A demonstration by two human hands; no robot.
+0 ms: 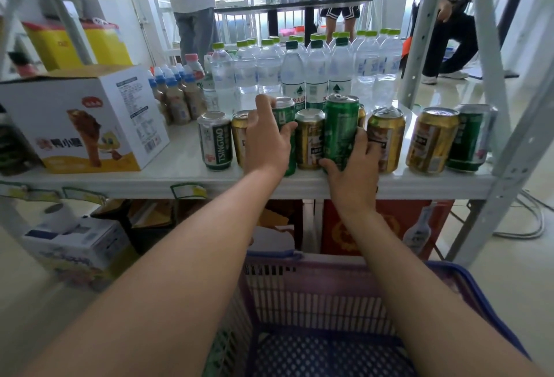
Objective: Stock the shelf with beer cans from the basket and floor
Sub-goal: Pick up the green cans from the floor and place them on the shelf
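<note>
Gripping a green can [284, 124] in the middle of the frame, the left hand [266, 141] curls its fingers and thumb round it; the right hand [355, 166] holds a taller green can [341, 130] just to the right, with the thumb low on the front and the fingers round its right side; a gold can [310, 139] stands between the two green ones and touches both; all three stand up straight near the front edge of the white shelf [186, 160].

More cans stand in the same row; at the left there is a silver and green can [215, 141], and a gold one [239, 133] is partly hidden behind the left hand; at the right a gold can [386, 139] stands just past the right hand, then another gold can [431, 141], then a green and silver can [470, 139] near the shelf post.

Behind the cans, many clear water bottles [299, 67] with green caps fill the back of the shelf; small milky bottles [177, 91] with blue caps stand to their left; a white box [87, 118] with a cartoon duck sits at the left of the frame.

At the bottom of the frame a pink and blue basket [314, 295] sits under both arms; only its bare mesh bottom can be seen.
</note>
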